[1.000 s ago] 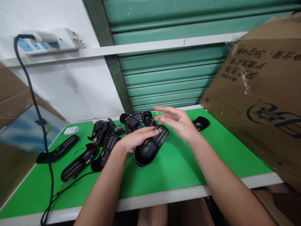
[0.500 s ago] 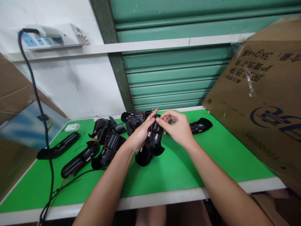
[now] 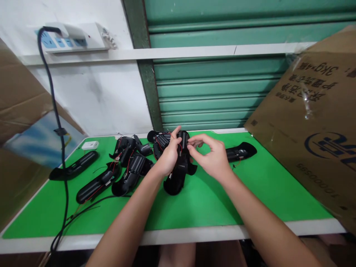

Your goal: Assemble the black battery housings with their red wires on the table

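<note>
My left hand point(image 3: 168, 157) is closed around a black plastic housing point(image 3: 184, 142) with a red wire along it, held tilted above the green table. Its index finger points up past the housing's left side. My right hand point(image 3: 213, 152) is at the housing's right edge, thumb and index finger pinched together. Whatever lies between those fingertips is too small to make out. Just below the held piece, another black housing point(image 3: 174, 185) rests on the table, partly covered by it.
Several black housings with red wires point(image 3: 130, 172) lie to the left, one more point(image 3: 241, 152) to the right. A black cable point(image 3: 66, 189) hangs down across the left side of the green table point(image 3: 217, 207). A large cardboard box point(image 3: 303, 111) borders the right.
The housing in my left hand has been turned, so its ribbed, round upper part faces me differently. My right fingers have shifted slightly down its right edge. The whole view has moved a little.
</note>
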The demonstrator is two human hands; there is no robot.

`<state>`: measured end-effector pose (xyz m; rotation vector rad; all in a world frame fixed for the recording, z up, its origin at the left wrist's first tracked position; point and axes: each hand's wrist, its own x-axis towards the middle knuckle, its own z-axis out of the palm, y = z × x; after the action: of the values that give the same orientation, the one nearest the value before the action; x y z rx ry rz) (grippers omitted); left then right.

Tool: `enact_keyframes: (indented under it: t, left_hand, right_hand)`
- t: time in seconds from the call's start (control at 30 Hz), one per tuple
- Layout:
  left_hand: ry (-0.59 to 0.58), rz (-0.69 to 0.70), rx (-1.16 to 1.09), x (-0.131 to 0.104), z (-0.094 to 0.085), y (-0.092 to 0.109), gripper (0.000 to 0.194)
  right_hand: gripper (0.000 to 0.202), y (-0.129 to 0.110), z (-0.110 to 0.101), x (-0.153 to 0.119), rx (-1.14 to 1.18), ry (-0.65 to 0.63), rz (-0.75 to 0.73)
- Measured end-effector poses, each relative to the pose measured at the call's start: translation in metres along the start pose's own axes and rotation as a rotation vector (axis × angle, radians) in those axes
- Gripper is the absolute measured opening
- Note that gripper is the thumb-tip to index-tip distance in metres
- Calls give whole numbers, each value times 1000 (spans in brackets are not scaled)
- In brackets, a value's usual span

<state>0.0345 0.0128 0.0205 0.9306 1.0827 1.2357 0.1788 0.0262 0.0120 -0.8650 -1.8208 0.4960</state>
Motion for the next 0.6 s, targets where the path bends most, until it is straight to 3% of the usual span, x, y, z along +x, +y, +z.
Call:
enact_keyframes:
  t: [0.07,0.27,0.33,0.47,0.6]
  left_hand:
    - [20,27,19,3,-2,-2,61]
    - [48,142,139,8,-9,-9,54]
    - [42,182,178,8,-10,-11,53]
    - [31,188,208,9,-10,-13,54]
    - [5,227,224,11,-11,-15,54]
  right_hand:
    - [10,1,-1,1,3,-42,-23]
    - [18,9,-4,3,-60,-165,-279]
    - [18,10,-4,3,-84,-164,-286]
    - [39,10,-2,0,-67,-153,-217]
    - [42,10,0,-2,-34,-140,-163]
